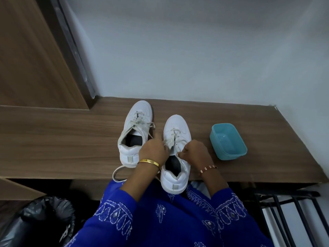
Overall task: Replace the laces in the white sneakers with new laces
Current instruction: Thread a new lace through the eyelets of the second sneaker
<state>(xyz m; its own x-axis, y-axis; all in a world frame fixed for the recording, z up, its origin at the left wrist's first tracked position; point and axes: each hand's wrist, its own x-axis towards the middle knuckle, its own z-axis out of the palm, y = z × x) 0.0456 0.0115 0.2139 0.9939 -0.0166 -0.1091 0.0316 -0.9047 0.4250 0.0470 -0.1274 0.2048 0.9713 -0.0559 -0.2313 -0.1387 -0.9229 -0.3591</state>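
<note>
Two white sneakers stand on a wooden bench [62,139], toes pointing away from me. The left sneaker [135,125] has loose off-white laces, and one lace end [118,171] loops off the bench edge behind its heel. The right sneaker [175,139] sits nearer me, its heel over the bench edge. My left hand [153,150] pinches the lace [170,141] at the right sneaker's upper eyelets, index finger pointing forward. My right hand [193,152] grips the right side of that sneaker's collar with curled fingers.
A teal plastic tub [227,141] stands on the bench right of the sneakers. A wall rises behind the bench, a wooden door panel [35,50] at left. A black bin bag [35,223] is at lower left, a black rack [292,211] at lower right.
</note>
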